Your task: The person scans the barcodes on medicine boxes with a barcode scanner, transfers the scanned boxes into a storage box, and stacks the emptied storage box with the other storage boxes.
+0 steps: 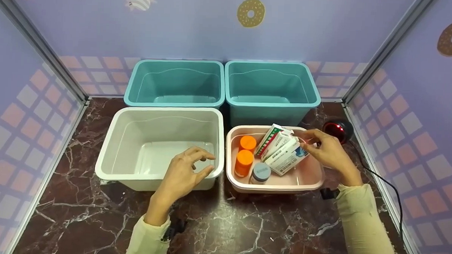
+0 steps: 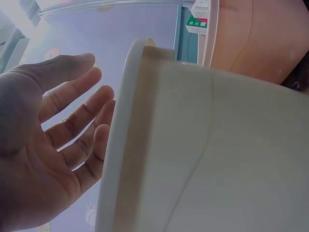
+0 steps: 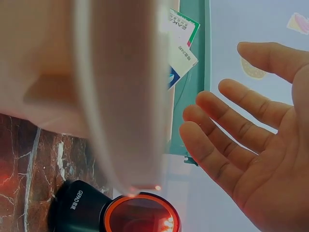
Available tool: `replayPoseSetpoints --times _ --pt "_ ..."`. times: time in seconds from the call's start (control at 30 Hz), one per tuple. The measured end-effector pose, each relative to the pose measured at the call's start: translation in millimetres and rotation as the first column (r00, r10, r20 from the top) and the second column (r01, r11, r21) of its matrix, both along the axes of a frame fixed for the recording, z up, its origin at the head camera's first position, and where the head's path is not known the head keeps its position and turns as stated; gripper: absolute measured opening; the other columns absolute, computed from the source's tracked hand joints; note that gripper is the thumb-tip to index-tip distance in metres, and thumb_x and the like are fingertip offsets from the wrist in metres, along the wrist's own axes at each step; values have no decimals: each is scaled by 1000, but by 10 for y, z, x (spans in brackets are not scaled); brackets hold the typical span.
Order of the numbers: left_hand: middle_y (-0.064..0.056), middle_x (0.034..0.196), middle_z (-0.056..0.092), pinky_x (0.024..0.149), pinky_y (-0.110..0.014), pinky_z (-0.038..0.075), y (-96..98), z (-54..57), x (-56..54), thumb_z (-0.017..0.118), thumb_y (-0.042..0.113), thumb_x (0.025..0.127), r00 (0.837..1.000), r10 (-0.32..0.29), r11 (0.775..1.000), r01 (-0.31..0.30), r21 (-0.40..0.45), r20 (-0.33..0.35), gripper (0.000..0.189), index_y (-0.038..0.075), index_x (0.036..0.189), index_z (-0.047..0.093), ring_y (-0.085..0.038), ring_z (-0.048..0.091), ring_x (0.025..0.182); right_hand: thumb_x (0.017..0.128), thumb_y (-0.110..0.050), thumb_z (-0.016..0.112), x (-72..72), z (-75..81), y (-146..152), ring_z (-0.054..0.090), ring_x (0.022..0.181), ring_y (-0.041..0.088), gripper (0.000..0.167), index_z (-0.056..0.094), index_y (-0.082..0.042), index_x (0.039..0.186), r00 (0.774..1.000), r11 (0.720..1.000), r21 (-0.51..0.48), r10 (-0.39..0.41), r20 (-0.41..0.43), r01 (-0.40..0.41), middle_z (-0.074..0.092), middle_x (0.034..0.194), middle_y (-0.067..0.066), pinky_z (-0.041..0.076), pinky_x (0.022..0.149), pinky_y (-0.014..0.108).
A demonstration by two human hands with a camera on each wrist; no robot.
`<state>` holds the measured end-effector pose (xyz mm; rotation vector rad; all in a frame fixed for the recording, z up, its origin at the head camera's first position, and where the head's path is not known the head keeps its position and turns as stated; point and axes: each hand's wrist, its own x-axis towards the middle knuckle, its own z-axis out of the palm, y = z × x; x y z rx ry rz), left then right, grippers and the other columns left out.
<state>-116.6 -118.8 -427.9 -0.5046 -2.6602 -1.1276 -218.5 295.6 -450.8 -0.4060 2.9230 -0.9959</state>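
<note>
My left hand (image 1: pixel 187 170) hovers over the right front of the white bin (image 1: pixel 106 153), fingers loosely bent and holding nothing. Palm and fingers show bare beside the bin's rim (image 2: pixel 118 140) in the left wrist view. My right hand (image 1: pixel 328 151) is above the right rim of the pink bin (image 1: pixel 276 187), close to the medicine boxes (image 1: pixel 287 157); its fingers (image 3: pixel 234 128) are spread and hold nothing. Several cartons lean together in the pink bin, one with a green and red stripe (image 1: pixel 268 141). Beside them stand two orange-capped bottles (image 1: pixel 244 161) and a grey-capped bottle (image 1: pixel 261 172).
Two teal bins, left (image 1: pixel 133 84) and right (image 1: pixel 313 90), stand against the back wall. A black round device (image 1: pixel 338 130) with red lights sits right of the pink bin, its cable (image 1: pixel 387 181) running along the right wall. Patterned walls enclose the dark marbled table (image 1: pixel 237 229).
</note>
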Motion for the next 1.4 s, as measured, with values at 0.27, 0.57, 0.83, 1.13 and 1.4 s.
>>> replayPoseSetpoints --times 0.27,0.57,0.83,1.13,1.4 --pt "1 102 70 70 -35 56 71 11 20 79 21 85 1000 -19 1000 19 -6 6 20 17 105 75 -16 65 90 94 -31 69 1 -20 22 69 100 27 36 65 -13 125 1000 1000 12 -2 -6 3 73 112 11 51 79 37" --pt "0 101 69 69 -30 54 150 13 38 78 20 86 998 -57 998 57 -11 -6 19 16 104 75 -15 64 87 93 -24 69 0 -35 20 68 100 28 35 65 -10 124 1000 1000 -9 7 2 -7 72 115 13 52 80 37" --pt "1 101 69 74 -30 54 232 -7 62 77 19 87 996 -94 996 94 -10 -8 16 16 102 75 -16 64 83 92 -21 70 -6 -54 11 68 96 27 32 67 -8 121 1000 1000 -29 7 -9 -7 72 115 12 53 75 27" --pt "2 107 69 83 -36 56 319 -31 110 77 21 87 991 -115 993 117 -20 64 21 17 107 75 -16 67 89 93 -22 70 -7 -68 19 67 98 29 35 66 -6 124 1000 999 -49 -1 7 1 72 115 14 52 82 35" --pt "2 106 68 86 -37 54 418 -40 142 76 25 88 989 -138 988 141 -58 45 19 19 106 75 -17 65 89 93 -20 69 -14 -82 11 66 101 29 34 66 -5 122 1000 999 -48 -5 14 5 72 115 14 52 89 51"
